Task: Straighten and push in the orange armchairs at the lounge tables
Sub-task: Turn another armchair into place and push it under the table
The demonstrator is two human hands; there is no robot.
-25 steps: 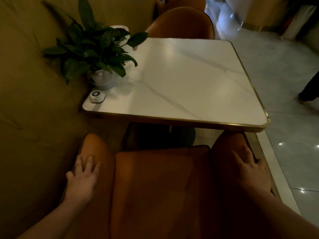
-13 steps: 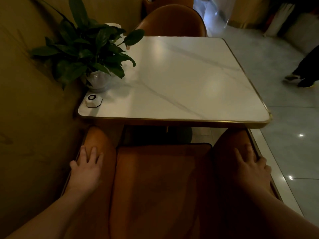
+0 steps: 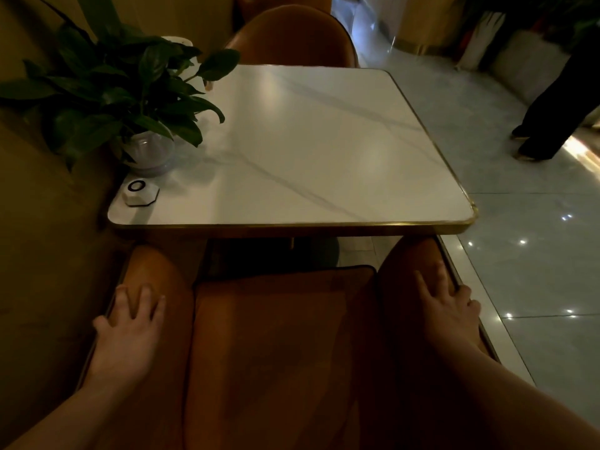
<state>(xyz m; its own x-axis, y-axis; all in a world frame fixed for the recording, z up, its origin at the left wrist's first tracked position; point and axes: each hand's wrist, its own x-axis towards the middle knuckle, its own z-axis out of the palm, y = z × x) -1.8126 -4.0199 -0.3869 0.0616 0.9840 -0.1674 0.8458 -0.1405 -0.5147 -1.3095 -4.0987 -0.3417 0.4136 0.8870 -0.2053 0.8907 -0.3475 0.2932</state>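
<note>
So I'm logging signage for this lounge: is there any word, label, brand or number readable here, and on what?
None can be read.
The white call button on the marble table bears only a black ring, no letters.
The orange armchair and the plant's glass pot show no label.

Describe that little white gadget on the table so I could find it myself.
Start at the white marble table and go to its near corner by the wall. There, just in front of the potted plant, sits a small white puck, the only thing with angled sides and a black ring on top.

Café lounge: marble table [image 3: 324, 151], call button [image 3: 140, 192], orange armchairs [image 3: 285, 352].
</note>
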